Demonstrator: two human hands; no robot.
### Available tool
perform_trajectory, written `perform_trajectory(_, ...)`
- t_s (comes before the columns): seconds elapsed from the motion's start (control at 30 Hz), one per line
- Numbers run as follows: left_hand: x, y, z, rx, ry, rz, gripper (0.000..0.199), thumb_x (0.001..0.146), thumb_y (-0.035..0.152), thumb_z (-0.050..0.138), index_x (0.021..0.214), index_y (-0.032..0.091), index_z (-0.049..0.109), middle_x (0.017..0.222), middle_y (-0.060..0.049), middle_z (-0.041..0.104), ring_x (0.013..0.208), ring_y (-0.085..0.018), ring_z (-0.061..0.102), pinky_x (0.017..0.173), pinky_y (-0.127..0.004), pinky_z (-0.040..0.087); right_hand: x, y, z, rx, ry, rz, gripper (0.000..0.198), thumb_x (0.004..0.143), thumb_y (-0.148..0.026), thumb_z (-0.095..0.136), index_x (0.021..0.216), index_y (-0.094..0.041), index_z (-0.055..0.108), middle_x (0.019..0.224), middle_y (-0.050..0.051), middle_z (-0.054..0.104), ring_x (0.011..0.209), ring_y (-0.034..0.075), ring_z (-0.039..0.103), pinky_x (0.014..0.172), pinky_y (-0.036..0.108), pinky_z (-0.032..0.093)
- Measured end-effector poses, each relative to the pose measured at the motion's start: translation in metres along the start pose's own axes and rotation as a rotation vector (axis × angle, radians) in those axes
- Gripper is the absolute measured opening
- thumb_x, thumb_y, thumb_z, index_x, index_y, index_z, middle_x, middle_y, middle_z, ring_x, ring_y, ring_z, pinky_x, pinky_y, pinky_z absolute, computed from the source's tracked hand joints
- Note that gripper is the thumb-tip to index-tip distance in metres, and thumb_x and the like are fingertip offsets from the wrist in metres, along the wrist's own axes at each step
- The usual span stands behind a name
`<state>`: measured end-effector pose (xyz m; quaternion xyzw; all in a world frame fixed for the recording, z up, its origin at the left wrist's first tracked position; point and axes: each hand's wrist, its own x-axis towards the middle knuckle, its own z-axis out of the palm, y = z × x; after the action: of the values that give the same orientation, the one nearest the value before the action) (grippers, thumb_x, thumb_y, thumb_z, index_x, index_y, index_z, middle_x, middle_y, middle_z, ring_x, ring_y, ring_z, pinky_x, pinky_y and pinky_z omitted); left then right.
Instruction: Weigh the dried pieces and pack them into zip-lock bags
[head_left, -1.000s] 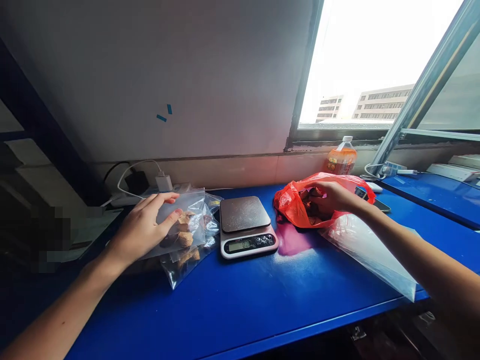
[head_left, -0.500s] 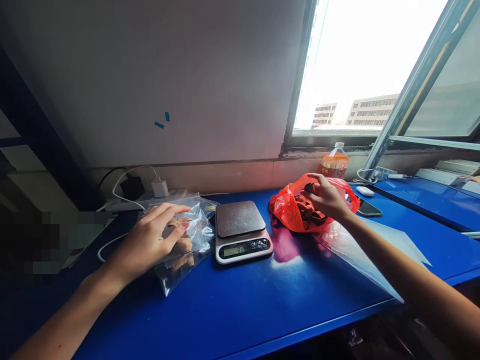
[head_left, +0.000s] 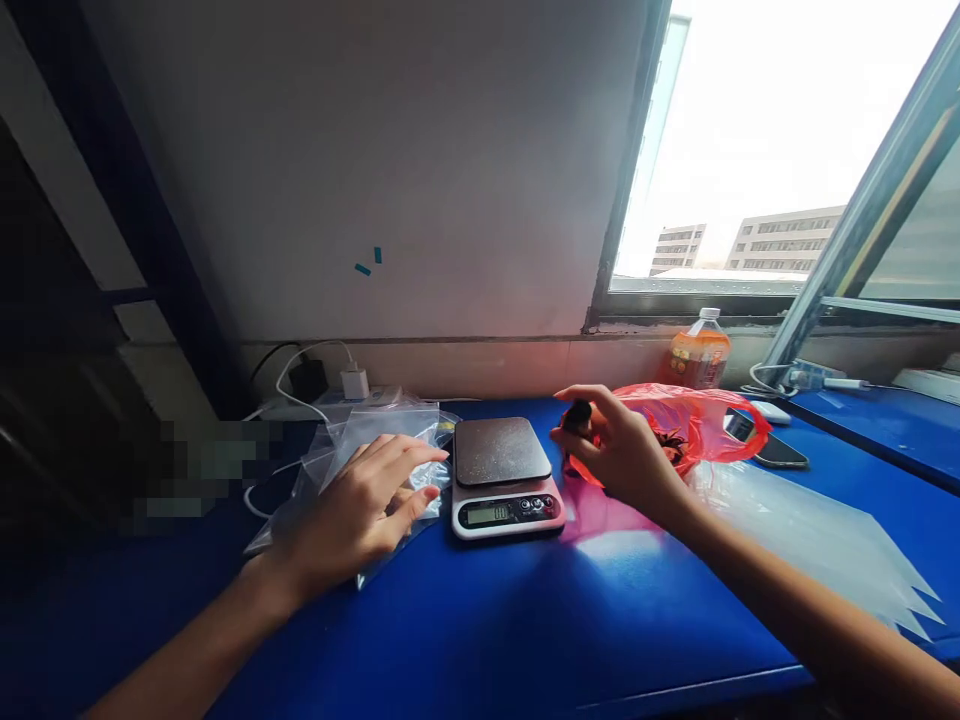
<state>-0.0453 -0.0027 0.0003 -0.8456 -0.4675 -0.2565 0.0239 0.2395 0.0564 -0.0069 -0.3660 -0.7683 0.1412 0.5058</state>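
My right hand [head_left: 630, 445] pinches a dark dried piece [head_left: 577, 417] between thumb and fingers, just right of the kitchen scale [head_left: 502, 452]. Behind that hand, the red plastic bag [head_left: 716, 410] lies with its mouth open and dark, shrivelled pieces showing inside. On the scale's plate there are only pale specks; its display is lit, with digits too small to read surely. My left hand [head_left: 360, 510], thumb and fingers apart, is over the clear plastic bags [head_left: 397, 425] left of the scale and hides most of their contents. Whether it touches them I cannot tell.
An orange drink bottle [head_left: 699, 352] stands by the window behind the red bag. A phone [head_left: 780, 450] and a stack of clear plastic sheets or bags [head_left: 810, 530] lie to the right. A white charger [head_left: 355, 383] and cables sit at the back left of the blue table [head_left: 465, 640].
My right hand has come out of the red bag leftward toward the scale with the dark piece. My left hand still hovers around the clear bags. The camera view has shifted.
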Motion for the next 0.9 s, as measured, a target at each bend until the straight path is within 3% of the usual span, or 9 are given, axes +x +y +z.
perform_trajectory(0.2, -0.011, 0.020, 0.013, -0.188, 0.008, 0.116, 0.051, 0.089, 0.036, 0.054, 0.137, 0.029, 0.038, 0.123, -0.009, 0.059, 0.109, -0.026, 0.059, 0.094, -0.040, 0.049, -0.028, -0.045, 0.041, 0.013, -0.247, -0.090, 0.041, 0.080, -0.015, 0.062, 0.119, -0.027, 0.054, 0.070, -0.004, 0.063, 0.059, 0.011, 0.059, 0.056, 0.021, 0.045)
perform_trajectory(0.3, -0.015, 0.026, 0.023, -0.286, -0.047, 0.058, 0.066, 0.086, 0.040, 0.059, 0.142, 0.030, 0.027, 0.126, -0.010, 0.057, 0.104, -0.025, 0.060, 0.089, -0.040, 0.052, -0.042, -0.044, 0.051, -0.001, -0.360, -0.117, 0.056, 0.079, -0.012, 0.061, 0.131, -0.029, 0.047, 0.081, -0.002, 0.067, 0.067, 0.013, 0.062, 0.060, 0.023, 0.046)
perform_trajectory(0.37, -0.014, 0.029, 0.028, -0.330, -0.081, -0.028, 0.070, 0.084, 0.040, 0.061, 0.143, 0.029, 0.024, 0.121, -0.010, 0.059, 0.096, -0.023, 0.061, 0.077, -0.034, 0.055, -0.047, -0.040, 0.057, 0.014, -0.415, -0.131, 0.057, 0.081, -0.014, 0.062, 0.133, -0.028, 0.045, 0.091, 0.001, 0.069, 0.076, 0.015, 0.064, 0.066, 0.025, 0.048)
perform_trajectory(0.43, -0.012, 0.032, 0.030, -0.370, -0.102, -0.093, 0.066, 0.084, 0.037, 0.061, 0.141, 0.028, 0.029, 0.109, -0.007, 0.062, 0.088, -0.020, 0.061, 0.065, -0.029, 0.055, -0.048, -0.038, 0.062, 0.043, -0.437, -0.117, 0.049, 0.083, -0.015, 0.060, 0.129, -0.024, 0.048, 0.095, 0.003, 0.069, 0.079, 0.016, 0.064, 0.069, 0.026, 0.049)
perform_trajectory(0.53, -0.009, 0.034, 0.029, -0.429, -0.148, -0.121, 0.048, 0.085, 0.029, 0.059, 0.129, 0.027, 0.044, 0.097, -0.003, 0.064, 0.082, -0.018, 0.061, 0.061, -0.025, 0.052, -0.049, -0.037, 0.067, 0.091, -0.424, -0.076, 0.035, 0.083, -0.017, 0.061, 0.117, -0.020, 0.055, 0.087, 0.002, 0.068, 0.072, 0.013, 0.062, 0.066, 0.024, 0.048)
perform_trajectory(0.6, -0.008, 0.035, 0.027, -0.507, -0.174, -0.137, 0.039, 0.085, 0.026, 0.058, 0.123, 0.025, 0.049, 0.093, -0.002, 0.065, 0.081, -0.017, 0.063, 0.062, -0.025, 0.052, -0.051, -0.036, 0.070, 0.129, -0.414, -0.052, 0.045, 0.079, -0.019, 0.066, 0.122, -0.022, 0.053, 0.084, 0.000, 0.066, 0.068, 0.012, 0.060, 0.061, 0.022, 0.047)
perform_trajectory(0.73, -0.005, 0.034, 0.024, -0.687, -0.118, -0.195, 0.029, 0.085, 0.026, 0.058, 0.113, 0.022, 0.050, 0.087, -0.002, 0.067, 0.081, -0.018, 0.067, 0.074, -0.029, 0.054, -0.054, -0.029, 0.074, 0.209, -0.428, -0.017, 0.083, 0.074, -0.026, 0.073, 0.145, -0.024, 0.028, 0.073, -0.004, 0.062, 0.061, 0.011, 0.057, 0.055, 0.021, 0.044)
perform_trajectory(0.9, -0.003, 0.031, 0.023, -0.798, -0.101, -0.257, 0.031, 0.081, 0.028, 0.064, 0.105, 0.021, 0.046, 0.085, -0.001, 0.067, 0.084, -0.019, 0.068, 0.078, -0.032, 0.053, -0.053, -0.027, 0.073, 0.371, -0.462, 0.000, 0.081, 0.077, -0.038, 0.072, 0.142, -0.020, 0.026, 0.077, -0.002, 0.061, 0.070, 0.013, 0.060, 0.064, 0.025, 0.047)
